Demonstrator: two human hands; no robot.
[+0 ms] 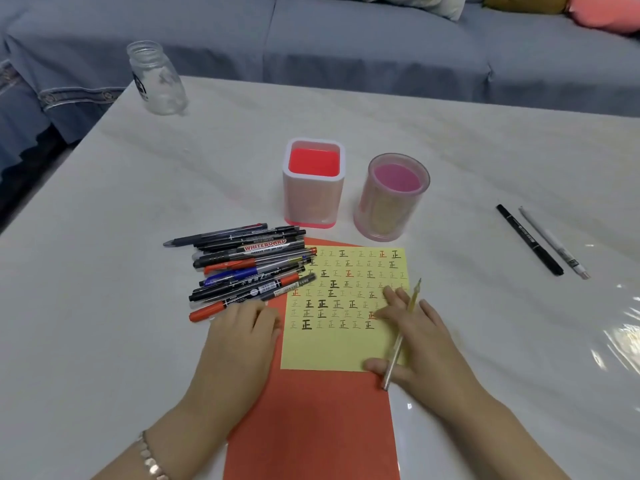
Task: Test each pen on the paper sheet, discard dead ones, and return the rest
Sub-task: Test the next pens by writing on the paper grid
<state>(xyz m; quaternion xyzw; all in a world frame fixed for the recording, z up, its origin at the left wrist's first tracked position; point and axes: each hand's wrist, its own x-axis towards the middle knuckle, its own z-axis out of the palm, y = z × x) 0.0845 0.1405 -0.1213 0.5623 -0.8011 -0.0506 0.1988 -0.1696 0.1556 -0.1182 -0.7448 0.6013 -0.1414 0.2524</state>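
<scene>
Right hand (412, 337) held the yellow pen (413, 299) pinched between its fingers over the paper sheet (332, 348), long axis pointing away toward the cups; left hand (242, 337) lay flat and empty, nearer the pen pile (249, 265).

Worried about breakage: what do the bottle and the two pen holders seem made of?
Bottle: probably clear glass, glossy, see-through. Square holder: matte white plastic, red inside. Round holder: translucent pink plastic, shiny walls.
</scene>
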